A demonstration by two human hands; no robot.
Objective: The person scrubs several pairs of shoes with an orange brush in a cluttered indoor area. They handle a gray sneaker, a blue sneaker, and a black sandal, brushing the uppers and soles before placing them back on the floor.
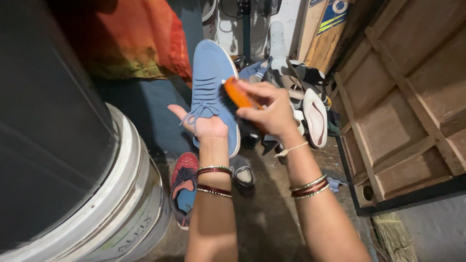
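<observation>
My left hand [206, 126] holds the blue lace-up shoe [211, 87] up from underneath, heel end in my palm, toe pointing away. My right hand [272, 111] has its fingers closed around the orange brush [236, 93], bristles on the shoe's side by the laces. Best to use short strokes along the knit, brace the heel firmly, and keep the laces clear of the bristles. More shoes [310, 111] are piled on the floor [272, 213].

Bare forearms, no sleeves. Left wrist [214, 180]: red and silver bangles. Right wrist [308, 186]: same bangles, plus knotted pale thread [290, 150].

Blue shoe [209, 82] under orange brush [236, 93]
</observation>
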